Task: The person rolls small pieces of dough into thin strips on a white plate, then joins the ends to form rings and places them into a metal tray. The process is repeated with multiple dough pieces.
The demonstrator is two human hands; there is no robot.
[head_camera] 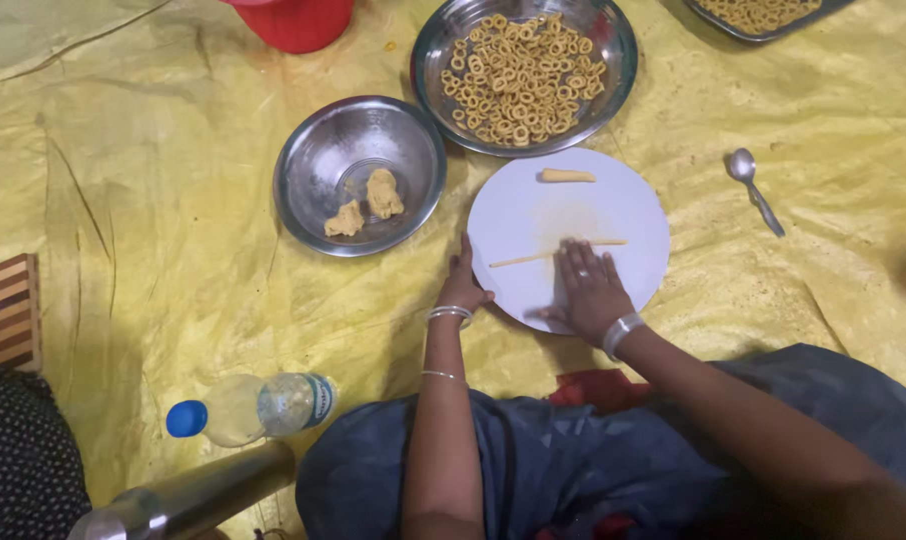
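While right hand (588, 290) flattens dough strip (558, 252), left hand (463, 285) steadies plate (623, 205)

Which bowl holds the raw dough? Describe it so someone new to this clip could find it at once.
Start at the white round plate where the right hand lies flat on a thin dough strip. Just left of it sits a smaller steel bowl holding two dough lumps. Unlike the larger steel bowl behind the plate, it holds no rings.
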